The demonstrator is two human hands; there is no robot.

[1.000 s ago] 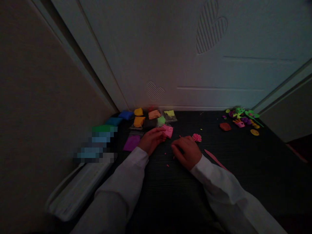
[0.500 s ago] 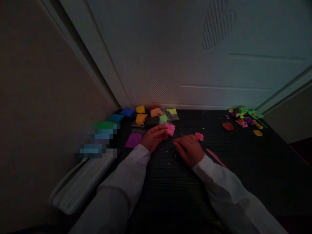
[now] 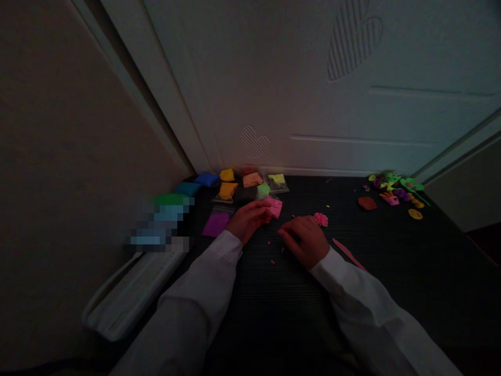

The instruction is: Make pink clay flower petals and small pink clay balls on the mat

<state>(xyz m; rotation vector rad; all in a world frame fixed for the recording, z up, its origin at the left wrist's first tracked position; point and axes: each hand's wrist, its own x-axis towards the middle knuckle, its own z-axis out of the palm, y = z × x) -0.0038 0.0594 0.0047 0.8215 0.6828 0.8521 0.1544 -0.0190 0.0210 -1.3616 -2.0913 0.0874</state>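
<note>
My left hand [image 3: 250, 220] is beside a packet of pink modelling clay [image 3: 274, 207]. Its fingers are loosely bent and apart, with the tips at the packet's near edge; I see nothing held in them. My right hand [image 3: 307, 240] hovers low over the dark table, thumb and fingers pinched together; whatever lies between the tips is too small or hidden. Just behind its knuckles is a bumpy pink clay flower [image 3: 321, 219]. Small pink clay crumbs [image 3: 273, 261] are scattered between the two hands. A pink clay knife [image 3: 348, 254] lies right of my right wrist.
Clay packets line the back left, among them orange [image 3: 227, 190], blue [image 3: 206, 179] and purple [image 3: 216, 223]. A white elongated case [image 3: 133, 292] lies at the left. Finished clay pieces [image 3: 401, 190] and a reddish-brown lump [image 3: 367, 203] sit at the right. A white panel [image 3: 274, 104] rises behind.
Both hands hold nearly the same pose and place. The whole view has shifted very slightly; no object has visibly moved on the table.
</note>
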